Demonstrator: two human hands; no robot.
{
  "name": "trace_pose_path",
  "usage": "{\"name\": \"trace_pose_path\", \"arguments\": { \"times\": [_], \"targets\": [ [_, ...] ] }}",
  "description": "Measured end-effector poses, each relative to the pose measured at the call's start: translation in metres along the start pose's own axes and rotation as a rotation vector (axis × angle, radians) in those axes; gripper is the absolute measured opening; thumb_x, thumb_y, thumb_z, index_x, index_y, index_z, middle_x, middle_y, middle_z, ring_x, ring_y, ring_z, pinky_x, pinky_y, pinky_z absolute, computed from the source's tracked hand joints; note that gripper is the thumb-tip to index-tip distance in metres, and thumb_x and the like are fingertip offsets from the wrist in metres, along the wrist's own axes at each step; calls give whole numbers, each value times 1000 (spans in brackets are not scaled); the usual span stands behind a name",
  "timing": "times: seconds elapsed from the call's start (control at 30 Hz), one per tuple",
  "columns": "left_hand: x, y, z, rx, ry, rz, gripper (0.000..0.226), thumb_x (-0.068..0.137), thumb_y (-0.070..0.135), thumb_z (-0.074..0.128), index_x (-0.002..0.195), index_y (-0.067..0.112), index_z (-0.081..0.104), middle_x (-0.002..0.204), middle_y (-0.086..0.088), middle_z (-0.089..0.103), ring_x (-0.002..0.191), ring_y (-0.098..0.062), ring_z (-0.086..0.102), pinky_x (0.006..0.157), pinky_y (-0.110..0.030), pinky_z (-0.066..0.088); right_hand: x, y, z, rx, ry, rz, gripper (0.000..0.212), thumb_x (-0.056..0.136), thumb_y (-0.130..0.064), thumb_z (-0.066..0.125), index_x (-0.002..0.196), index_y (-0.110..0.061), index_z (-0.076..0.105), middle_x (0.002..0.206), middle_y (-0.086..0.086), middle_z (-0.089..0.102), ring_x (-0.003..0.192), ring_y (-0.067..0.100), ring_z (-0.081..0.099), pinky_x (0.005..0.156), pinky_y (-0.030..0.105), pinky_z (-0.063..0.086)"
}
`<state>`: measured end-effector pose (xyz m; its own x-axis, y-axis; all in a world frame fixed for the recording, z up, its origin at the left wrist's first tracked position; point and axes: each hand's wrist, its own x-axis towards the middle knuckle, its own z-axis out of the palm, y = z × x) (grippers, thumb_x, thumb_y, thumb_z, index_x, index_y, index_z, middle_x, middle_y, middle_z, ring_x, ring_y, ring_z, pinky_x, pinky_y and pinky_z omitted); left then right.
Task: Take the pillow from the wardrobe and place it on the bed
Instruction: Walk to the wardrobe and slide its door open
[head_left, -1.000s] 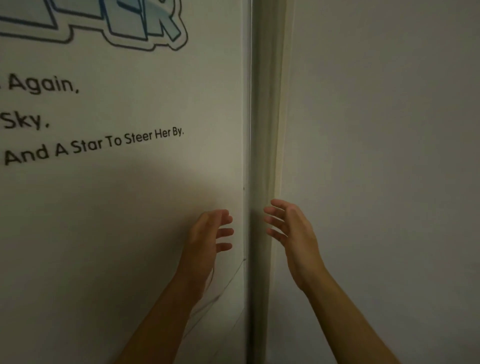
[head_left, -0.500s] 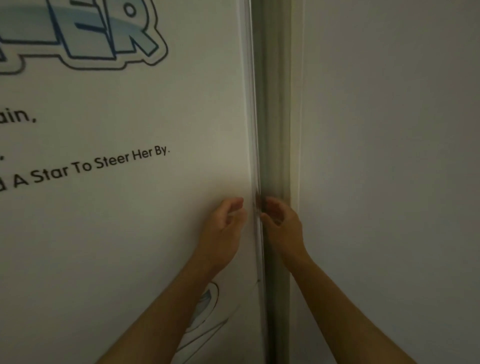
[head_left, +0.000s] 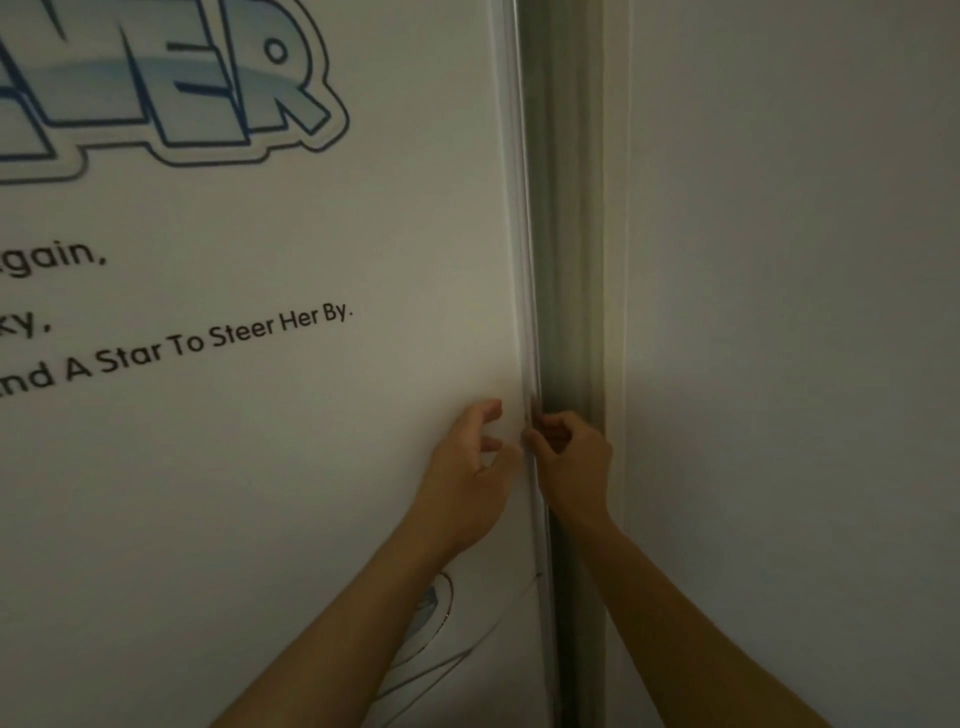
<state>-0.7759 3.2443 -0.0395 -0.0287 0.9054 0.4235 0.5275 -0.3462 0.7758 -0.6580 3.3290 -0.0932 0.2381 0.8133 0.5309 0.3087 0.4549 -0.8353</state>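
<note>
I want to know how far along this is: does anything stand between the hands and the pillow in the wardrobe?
Yes. The printed wardrobe door is nearly shut, showing only a narrow gap at its right edge. The left hand lies against the door's face and the right hand curls around its edge. No pillow is visible.

The wardrobe door (head_left: 311, 467) looks smooth and matt with printed lettering; its edge strip (head_left: 524, 312) is glossy.
</note>
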Motion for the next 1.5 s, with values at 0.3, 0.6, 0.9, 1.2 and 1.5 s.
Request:
{"name": "trace_pose_path", "arguments": {
  "times": [0.3, 0.6, 0.9, 1.2, 1.5],
  "targets": [
    [-7, -3, 3, 22, 38, -17, 47, 94, 30, 56, 140, 26, 44, 137, 13, 50, 112, -4, 55, 92, -21, 47, 0, 0, -3, -12, -65, 13, 14, 88, -19, 71, 100, -12, 68, 88, -1, 70, 79, 13, 67, 77, 30, 57],
    [-13, 1, 16, 63, 133, -51, 42, 92, 36, 53, 134, 30, 48, 132, 17, 53, 111, -4, 55, 90, -25, 50, 7, 9, -5, 87, -117, -14, 13, 85, -17, 76, 89, -19, 64, 75, -11, 61, 68, -6, 55, 61, 0, 41],
    [-18, 5, 32, 116, 212, -113, 39, 95, 30, 53, 134, 31, 47, 131, 20, 53, 113, -1, 54, 96, -28, 50, 11, 14, -9, 186, -189, 12, 15, 87, -19, 73, 90, -22, 59, 77, -18, 59, 73, -4, 60, 62, 7, 45],
    [-9, 3, 47, 128, 299, -142, 32, 100, 28, 44, 131, 29, 52, 127, 17, 59, 113, 3, 56, 99, -31, 50, 18, 26, -10, 251, -221, 35, 14, 85, -21, 76, 89, -21, 63, 77, -16, 64, 70, -3, 63, 61, 7, 48],
    [2, 8, 65, 195, 396, -145, 31, 97, 27, 53, 128, 25, 55, 120, 12, 62, 106, 2, 58, 84, -5, 45, 27, 37, -10, 286, -277, 56, 14, 83, -28, 77, 88, -26, 64, 79, -14, 68, 73, -3, 66, 64, 12, 51]
  ]
}}
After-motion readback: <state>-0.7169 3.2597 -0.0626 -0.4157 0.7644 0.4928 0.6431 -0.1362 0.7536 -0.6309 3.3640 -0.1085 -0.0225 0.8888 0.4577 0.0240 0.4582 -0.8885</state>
